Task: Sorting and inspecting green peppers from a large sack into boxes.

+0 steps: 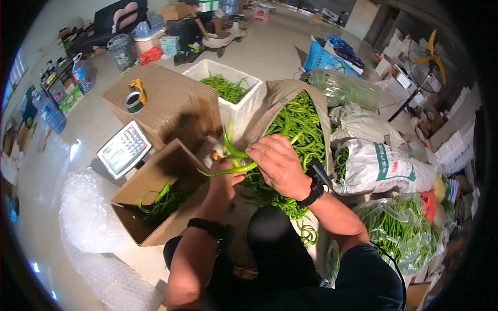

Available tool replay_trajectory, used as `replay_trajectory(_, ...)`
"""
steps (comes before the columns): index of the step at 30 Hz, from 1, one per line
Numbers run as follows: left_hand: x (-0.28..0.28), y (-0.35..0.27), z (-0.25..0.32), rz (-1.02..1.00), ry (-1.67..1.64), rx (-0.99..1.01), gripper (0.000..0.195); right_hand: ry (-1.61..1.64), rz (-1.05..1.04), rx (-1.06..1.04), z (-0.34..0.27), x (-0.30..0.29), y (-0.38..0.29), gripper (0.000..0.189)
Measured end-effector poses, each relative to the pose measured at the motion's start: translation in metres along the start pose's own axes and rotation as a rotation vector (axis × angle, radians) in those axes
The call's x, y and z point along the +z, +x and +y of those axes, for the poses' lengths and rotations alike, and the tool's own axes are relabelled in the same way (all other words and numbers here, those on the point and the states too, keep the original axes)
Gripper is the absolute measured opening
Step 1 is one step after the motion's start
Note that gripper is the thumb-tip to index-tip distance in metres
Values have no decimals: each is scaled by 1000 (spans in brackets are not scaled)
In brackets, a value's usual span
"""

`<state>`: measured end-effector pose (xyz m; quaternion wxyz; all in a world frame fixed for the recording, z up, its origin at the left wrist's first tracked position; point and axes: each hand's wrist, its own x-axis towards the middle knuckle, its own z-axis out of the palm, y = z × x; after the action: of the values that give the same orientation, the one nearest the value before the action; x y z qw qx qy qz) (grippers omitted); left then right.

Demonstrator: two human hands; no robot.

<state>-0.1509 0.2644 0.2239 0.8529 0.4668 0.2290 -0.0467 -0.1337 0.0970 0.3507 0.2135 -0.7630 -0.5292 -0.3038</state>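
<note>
My right hand [278, 167] is closed around a few long green chili peppers [232, 148], whose curved ends stick out to the left. Just below and left of it, my left hand [225, 178] has its fingers curled on green peppers too, partly hidden behind those in the right. Behind my right hand, an open woven sack [268, 112] is full of green chili peppers [301, 116], and some spill out towards my knees. An open cardboard box [171, 155] with some peppers [161, 200] inside stands left of my left hand.
A digital scale display [124, 149] stands behind the box, near stacked flat cardboard [155, 97] bearing a tape roll [133, 102]. Beyond is a white foam box [255, 91] of peppers. Bubble wrap [89, 214] lies left; filled sacks [389, 167] and a fan [428, 58] stand right.
</note>
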Motion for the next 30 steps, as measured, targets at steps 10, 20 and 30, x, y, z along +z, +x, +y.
replay_trajectory(10,7,29,-24,74,-274,61,21,404,-24,-108,-63,88,76,33)
replay_trajectory(20,-8,14,-3,251,112,299,17,133,0,464,23,43,55,25)
replay_trajectory(30,3,-9,-5,122,1036,852,17,984,-224,1314,33,80,-42,30)
